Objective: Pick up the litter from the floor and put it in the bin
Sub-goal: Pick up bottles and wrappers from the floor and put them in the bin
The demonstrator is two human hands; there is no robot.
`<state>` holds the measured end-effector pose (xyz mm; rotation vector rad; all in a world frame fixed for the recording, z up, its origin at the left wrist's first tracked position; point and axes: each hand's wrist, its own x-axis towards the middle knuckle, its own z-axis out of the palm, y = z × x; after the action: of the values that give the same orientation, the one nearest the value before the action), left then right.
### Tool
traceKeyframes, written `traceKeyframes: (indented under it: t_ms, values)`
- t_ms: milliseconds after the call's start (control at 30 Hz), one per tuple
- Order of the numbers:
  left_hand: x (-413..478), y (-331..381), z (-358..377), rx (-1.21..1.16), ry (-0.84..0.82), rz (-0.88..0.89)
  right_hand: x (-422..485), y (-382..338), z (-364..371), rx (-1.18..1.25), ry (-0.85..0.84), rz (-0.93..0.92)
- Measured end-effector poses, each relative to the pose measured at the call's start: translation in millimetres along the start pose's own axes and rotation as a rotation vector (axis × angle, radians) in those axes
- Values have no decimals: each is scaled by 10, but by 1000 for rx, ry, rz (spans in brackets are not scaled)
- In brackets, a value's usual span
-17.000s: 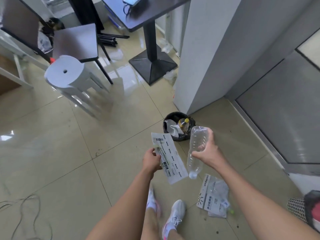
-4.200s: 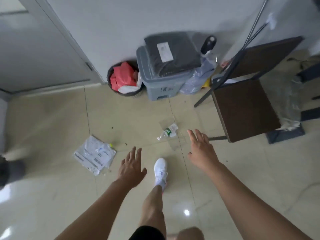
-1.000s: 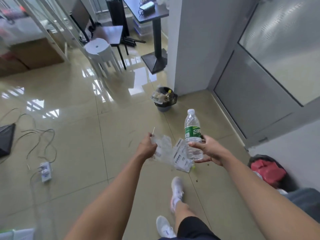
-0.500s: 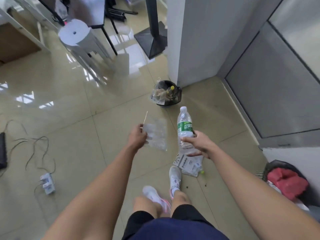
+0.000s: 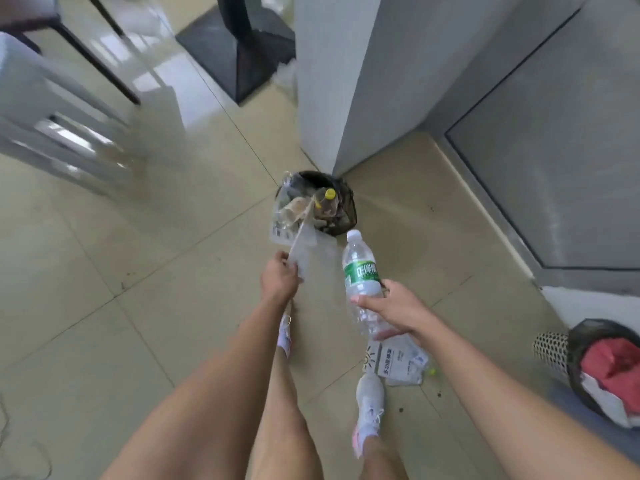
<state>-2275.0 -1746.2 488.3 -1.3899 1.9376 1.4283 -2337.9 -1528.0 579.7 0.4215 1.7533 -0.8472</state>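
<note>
Head view. Bin (image 5: 341, 211) is seen on the floor (image 5: 138, 306) at the foot of the pillar (image 5: 332, 81), already holding bottles and wrappers; open tile lies between it and the feet. Left hand (image 5: 280, 282) is clenched on a clear wrapper (image 5: 304, 251) whose far end reaches the bin's near rim. Right hand (image 5: 394, 308) is closed round a water bottle (image 5: 362, 282), held short of the bin. A printed packet (image 5: 398, 363) lies on the floor under the right hand.

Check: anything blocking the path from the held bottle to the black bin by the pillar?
Nothing visible. The bottle in the right hand has bare floor between it and the bin, though the bin looks nearly full.
</note>
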Motion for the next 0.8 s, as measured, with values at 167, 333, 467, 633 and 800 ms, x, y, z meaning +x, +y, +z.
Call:
traceKeyframes:
  t_ms: [167, 333, 467, 633, 800]
  values:
    - [1543, 19, 222, 57, -61, 120, 1348, -426, 411, -1, 67, 2]
    - [2539, 82, 596, 131, -77, 172, 2363, -652, 707, -43, 93, -91]
    - [2882, 29, 885, 169, -12, 213, 3137, -722, 839, -184, 219, -120]
    - [2990, -111, 1034, 467, 218, 493, 3804, -784, 1018, -429, 267, -202]
    - [3212, -163, 1068, 730, 375, 518, 4239, -859, 1145, -476, 322, -212]
